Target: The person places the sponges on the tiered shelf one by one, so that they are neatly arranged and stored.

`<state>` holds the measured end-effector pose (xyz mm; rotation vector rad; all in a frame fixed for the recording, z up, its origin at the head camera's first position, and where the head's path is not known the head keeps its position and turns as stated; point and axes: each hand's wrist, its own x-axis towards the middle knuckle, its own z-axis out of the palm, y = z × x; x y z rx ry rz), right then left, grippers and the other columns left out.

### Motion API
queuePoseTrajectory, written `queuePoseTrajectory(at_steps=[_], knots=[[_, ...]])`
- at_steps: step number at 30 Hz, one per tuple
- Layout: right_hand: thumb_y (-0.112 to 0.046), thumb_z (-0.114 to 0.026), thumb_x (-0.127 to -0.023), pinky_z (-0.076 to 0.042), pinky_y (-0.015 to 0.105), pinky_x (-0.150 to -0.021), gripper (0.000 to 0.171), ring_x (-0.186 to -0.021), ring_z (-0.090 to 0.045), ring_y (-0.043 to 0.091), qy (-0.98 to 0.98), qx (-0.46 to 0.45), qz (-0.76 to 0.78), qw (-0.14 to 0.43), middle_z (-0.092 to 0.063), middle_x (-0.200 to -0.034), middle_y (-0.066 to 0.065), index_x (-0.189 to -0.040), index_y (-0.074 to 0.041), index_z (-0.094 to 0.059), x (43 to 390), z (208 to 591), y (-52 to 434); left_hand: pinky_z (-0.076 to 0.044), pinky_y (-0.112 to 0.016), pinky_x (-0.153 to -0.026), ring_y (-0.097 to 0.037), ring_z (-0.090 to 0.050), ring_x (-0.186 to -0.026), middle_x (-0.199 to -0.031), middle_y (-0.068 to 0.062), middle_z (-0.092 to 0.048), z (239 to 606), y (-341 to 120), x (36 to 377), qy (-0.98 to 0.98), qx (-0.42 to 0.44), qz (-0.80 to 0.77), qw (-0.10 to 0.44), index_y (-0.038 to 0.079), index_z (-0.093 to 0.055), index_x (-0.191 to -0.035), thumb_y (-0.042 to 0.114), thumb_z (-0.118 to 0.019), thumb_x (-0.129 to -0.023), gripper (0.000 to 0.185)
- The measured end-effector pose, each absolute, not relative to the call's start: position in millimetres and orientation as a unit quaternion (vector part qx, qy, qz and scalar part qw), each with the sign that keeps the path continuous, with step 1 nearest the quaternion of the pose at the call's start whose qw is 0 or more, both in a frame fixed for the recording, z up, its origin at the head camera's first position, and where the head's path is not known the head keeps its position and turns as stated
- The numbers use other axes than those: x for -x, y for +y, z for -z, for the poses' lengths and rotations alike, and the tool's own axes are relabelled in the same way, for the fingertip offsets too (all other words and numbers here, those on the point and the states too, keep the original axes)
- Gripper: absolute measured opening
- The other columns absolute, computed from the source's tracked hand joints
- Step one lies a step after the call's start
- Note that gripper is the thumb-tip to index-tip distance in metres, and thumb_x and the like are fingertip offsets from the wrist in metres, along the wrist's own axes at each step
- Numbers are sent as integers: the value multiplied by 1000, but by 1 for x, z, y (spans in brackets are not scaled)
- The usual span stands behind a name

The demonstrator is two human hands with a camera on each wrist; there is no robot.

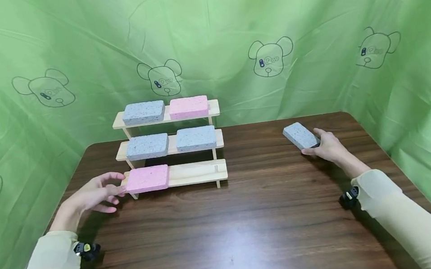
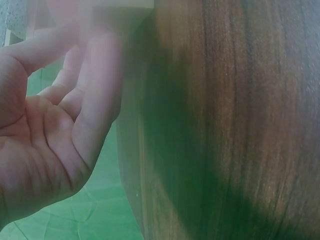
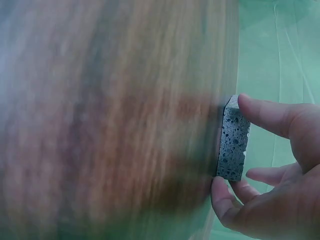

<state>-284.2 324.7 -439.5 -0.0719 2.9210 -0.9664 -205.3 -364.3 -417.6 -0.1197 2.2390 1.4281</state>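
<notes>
A pink sponge (image 1: 148,179) lies on the left part of the wooden rack's lowest shelf (image 1: 196,172). My left hand (image 1: 94,193) is at that sponge's left end, its fingertips touching the edge and its other fingers loosely spread. In the left wrist view the left hand's fingers (image 2: 102,75) blur near the shelf end, so the exact contact is unclear. Toward the table's back right, my right hand (image 1: 328,146) pinches a blue sponge (image 1: 299,134) between thumb and fingers. The right wrist view shows this speckled blue sponge (image 3: 234,142) at or just above the tabletop.
On the middle shelf (image 1: 173,145) are two blue sponges (image 1: 147,146). The top shelf (image 1: 212,107) holds a blue sponge (image 1: 144,112) and a pink sponge (image 1: 188,107). A brown wooden table (image 1: 228,228) bears the rack, with a green curtain (image 1: 209,26) around it.
</notes>
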Motion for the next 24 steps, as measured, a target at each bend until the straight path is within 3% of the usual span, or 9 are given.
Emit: queuePoseTrajectory(at_steps=[13, 24], knots=[[-18, -79, -89, -37, 56, -105, 91, -123, -48, 47, 931, 5, 362, 44, -44, -140, 41, -151, 17, -23, 282, 446, 333, -62, -46, -68, -22, -63, -80, -116, -23, -61, 420, -364, 208, 816, 43, -521, 246, 8, -34, -147, 26, -69, -99, 62], [-27, -82, -88, -35, 58, -110, 98, -132, -42, 46, 928, -13, 370, 50, -39, -147, 38, -153, 15, -22, 287, 441, 334, -62, -45, -68, -21, -63, -79, -113, -20, -62, 417, -364, 207, 815, 46, -523, 247, 8, -34, -146, 24, -68, -99, 61]])
